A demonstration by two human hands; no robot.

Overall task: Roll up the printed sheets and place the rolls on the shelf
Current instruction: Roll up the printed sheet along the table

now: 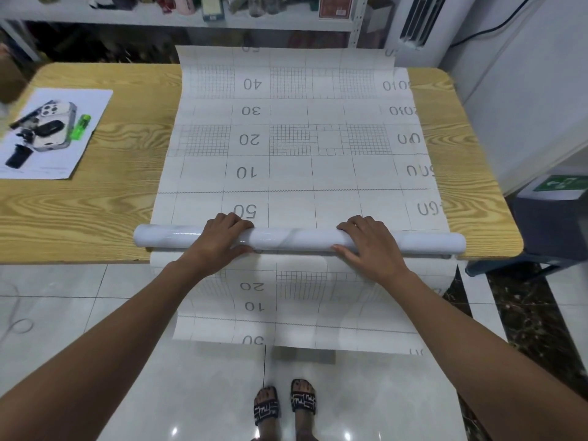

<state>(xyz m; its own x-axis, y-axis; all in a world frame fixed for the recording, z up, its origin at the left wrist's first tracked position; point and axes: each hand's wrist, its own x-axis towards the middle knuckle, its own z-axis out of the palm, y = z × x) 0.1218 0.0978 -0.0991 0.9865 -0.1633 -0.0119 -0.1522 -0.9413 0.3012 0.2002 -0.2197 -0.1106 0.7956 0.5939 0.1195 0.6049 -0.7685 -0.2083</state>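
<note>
Roll (296, 238) lies across the tabletop's (95, 202) near edge, mid-frame. Left hand (222, 240) and right hand (369, 243) are set apart, each curled over the roll. Gridded sheet (292, 148) runs flat toward frame top, where the shelf (178, 19) stands; another length hangs below the edge.

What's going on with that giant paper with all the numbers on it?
A person stands at a wooden table and is rolling up a big printed sheet marked with grid squares and numbers. The left hand and the right hand both grip the white roll near the table's front edge. Much of the sheet lies flat across the table beyond the roll, and some hangs off the front edge toward the floor, so the rolling is not finished.
</note>
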